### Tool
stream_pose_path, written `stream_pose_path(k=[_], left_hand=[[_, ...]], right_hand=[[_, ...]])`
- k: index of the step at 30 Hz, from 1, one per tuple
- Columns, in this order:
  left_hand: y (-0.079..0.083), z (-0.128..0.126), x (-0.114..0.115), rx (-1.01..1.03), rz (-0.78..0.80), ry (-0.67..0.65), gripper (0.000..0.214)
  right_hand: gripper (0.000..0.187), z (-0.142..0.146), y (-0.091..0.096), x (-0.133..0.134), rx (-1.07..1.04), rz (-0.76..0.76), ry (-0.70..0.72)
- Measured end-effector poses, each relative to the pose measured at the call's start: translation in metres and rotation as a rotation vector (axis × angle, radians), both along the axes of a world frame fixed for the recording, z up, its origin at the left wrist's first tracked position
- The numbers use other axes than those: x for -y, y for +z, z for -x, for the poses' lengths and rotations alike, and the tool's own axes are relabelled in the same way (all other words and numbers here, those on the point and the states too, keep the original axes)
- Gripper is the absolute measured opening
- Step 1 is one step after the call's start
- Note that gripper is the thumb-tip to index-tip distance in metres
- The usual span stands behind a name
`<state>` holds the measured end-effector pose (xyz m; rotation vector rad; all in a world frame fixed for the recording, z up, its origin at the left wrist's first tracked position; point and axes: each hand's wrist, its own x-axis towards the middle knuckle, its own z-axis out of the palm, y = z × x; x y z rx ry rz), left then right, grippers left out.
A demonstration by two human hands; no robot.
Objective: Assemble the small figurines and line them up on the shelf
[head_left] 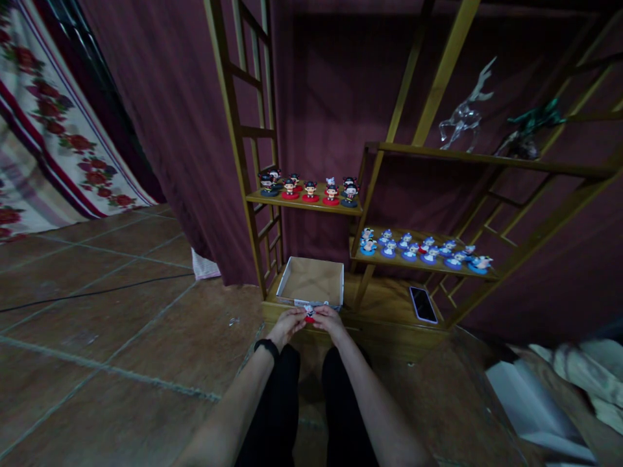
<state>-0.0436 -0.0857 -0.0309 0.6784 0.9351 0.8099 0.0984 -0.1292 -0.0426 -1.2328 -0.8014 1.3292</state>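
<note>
Between my two hands is a small figurine (309, 314) with a whitish head and a red base. My left hand (288, 324) has its fingers closed on the figurine's left side, with a black band on that wrist. From the other side, my right hand (329, 320) grips the same figurine. Just beyond my hands, an open cardboard box (311, 279) rests on the bottom board of a wooden shelf. Higher up, several figurines (310, 189) with red or dark bases stand on the left shelf board (302, 203).
On the right shelf board (423, 263) stand several figurines (410, 250) with blue or purple bases. A phone (423, 304) lies at lower right. A clear deer ornament (464, 120) and a green ornament (533, 130) are above. A white box (530, 402) sits on the floor.
</note>
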Motion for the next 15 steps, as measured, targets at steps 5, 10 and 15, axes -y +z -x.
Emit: stream_pose_path(k=[5,10,15], left_hand=[[-0.0010,0.0004,-0.0019,0.010,-0.010,-0.010,0.017],[-0.0016,-0.0010,-0.0029,-0.026,-0.013,0.039,0.022],[0.0019,-0.0016,-0.0006,-0.023,0.000,0.019,0.024]], right_hand=[[0.029,0.0020,-0.0016,-0.0028,0.075,-0.003,-0.028],[0.028,0.0061,-0.0063,-0.0085,0.144,-0.100,-0.010],[0.026,0.0064,-0.0091,-0.0089,0.231,-0.124,-0.040]])
